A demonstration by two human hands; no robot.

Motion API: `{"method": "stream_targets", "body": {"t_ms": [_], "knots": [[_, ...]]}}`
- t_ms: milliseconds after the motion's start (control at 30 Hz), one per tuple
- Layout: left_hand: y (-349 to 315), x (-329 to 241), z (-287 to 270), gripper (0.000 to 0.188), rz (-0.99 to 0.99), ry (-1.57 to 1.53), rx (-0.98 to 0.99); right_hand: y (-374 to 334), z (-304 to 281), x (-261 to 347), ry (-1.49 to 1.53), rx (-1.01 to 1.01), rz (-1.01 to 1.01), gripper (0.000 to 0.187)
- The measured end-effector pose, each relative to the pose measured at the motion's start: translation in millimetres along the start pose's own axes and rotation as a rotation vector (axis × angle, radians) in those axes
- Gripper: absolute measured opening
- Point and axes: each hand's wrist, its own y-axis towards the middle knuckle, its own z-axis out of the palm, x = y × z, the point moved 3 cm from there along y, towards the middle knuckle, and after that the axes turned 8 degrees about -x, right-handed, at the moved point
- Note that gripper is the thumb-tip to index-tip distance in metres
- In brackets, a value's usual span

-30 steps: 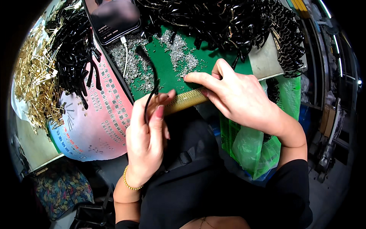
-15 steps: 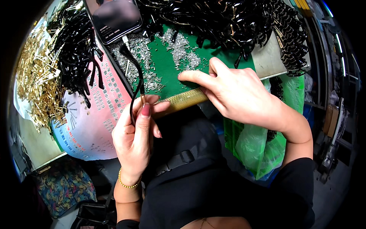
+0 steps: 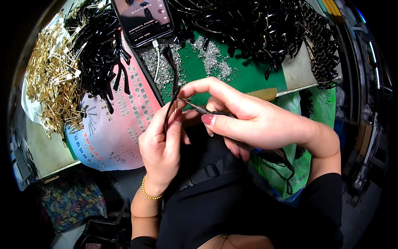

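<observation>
Left of the right hand (image 3: 248, 118), left hand (image 3: 159, 143) pinches a glossy black, curved, plastic-looking strip (image 3: 175, 79). Right hand grips a black pen-shaped powered tool (image 3: 271, 155), slim metal tip (image 3: 190, 104) near strip; contact unclear. Probably aligning; next move calls for steady pinch.

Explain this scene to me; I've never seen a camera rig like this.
There is no robot here: a person works bare-handed. The picture comes from the left of two wide fisheye cameras worn on the head, looking down, so straight edges bend near its rim. The left hand holds a slim black piece. The right hand grips a dark pen-shaped tool, its thin metal tip close to that piece; contact is hard to tell. Beyond them, tiny silver pieces lie on a green surface near a phone, with a heap of black pieces further back. At the left lie gold-coloured pieces and a printed sheet.
</observation>
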Motion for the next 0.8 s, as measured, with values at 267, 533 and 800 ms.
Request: {"method": "stream_targets", "body": {"t_ms": [267, 533, 800], "knots": [[0.7, 2.7, 2.8, 0.042, 0.710, 0.767, -0.094, -3.3, -7.6, -16.9, 0.504, 0.153, 0.145, 0.055], [1.5, 1.3, 3.1, 0.031, 0.639, 0.654, -0.145, -20.3, -8.2, -36.9, -0.741, -0.414, -0.577, 0.047], [9.3, -5.5, -12.1, 0.027, 0.302, 0.250, -0.325, -54.8, -114.8, -7.8, -0.830, -1.351, -0.530, 0.038]]}}
